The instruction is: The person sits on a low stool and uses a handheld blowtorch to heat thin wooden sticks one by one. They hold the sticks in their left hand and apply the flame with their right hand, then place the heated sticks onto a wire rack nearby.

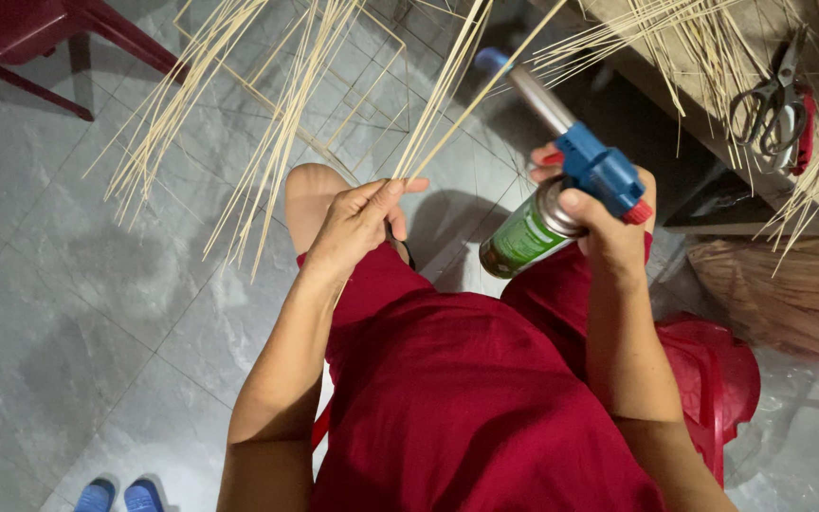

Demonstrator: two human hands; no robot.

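Observation:
My left hand (360, 220) pinches a few thin pale bamboo strips (447, 85) near their lower ends, above my knee; the strips rise toward the top of the view. My right hand (609, 228) grips a gas torch: a green canister (523, 237) with a blue head (601, 171) and a metal nozzle (533, 95) pointing up toward the strips. No flame shows at the nozzle tip. I sit in red clothing on a red plastic stool (722, 379).
Bundles of bamboo strips (229, 114) and a thin square strip frame (334, 85) lie on the grey tiled floor. Scissors (774, 100) rest on a wooden bench at the top right. A red chair (40, 38) stands top left; blue slippers (120, 495) at the bottom.

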